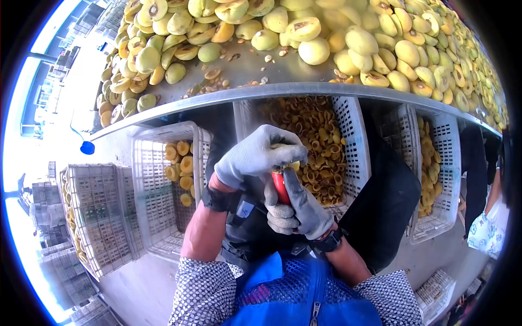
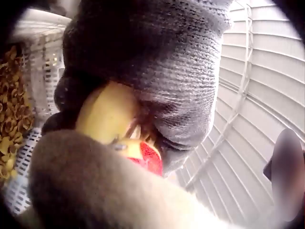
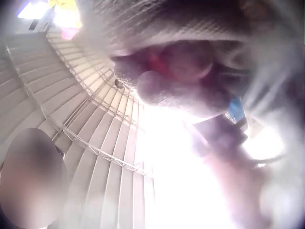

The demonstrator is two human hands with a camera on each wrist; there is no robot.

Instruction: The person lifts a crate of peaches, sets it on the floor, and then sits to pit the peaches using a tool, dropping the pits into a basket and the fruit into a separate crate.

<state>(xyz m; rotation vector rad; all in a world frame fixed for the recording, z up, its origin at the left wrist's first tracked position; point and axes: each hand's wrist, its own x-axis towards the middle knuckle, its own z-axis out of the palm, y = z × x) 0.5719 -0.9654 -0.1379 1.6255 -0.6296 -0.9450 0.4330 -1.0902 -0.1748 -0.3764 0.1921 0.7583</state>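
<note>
My gloved left hand (image 1: 260, 155) grips a yellow peach (image 2: 106, 114), its fingers curled over it so that only a part shows. Just below, my gloved right hand (image 1: 300, 209) holds a small tool by its red handle (image 1: 280, 187). In the left wrist view the red end (image 2: 151, 158) of that tool sits right against the fruit; its working tip is hidden. The right wrist view is blurred and washed out, with a patch of red among the gloved fingers. Both hands are close together over my lap, in front of the metal table (image 1: 293, 89).
Whole and halved peaches (image 1: 315, 51) are heaped on the table, with loose pits (image 1: 215, 81) near its edge. Beneath the edge stands a white crate (image 1: 356, 144) of hollowed fruit pieces. More crates stand left (image 1: 163, 136) and right (image 1: 443, 179), holding halves.
</note>
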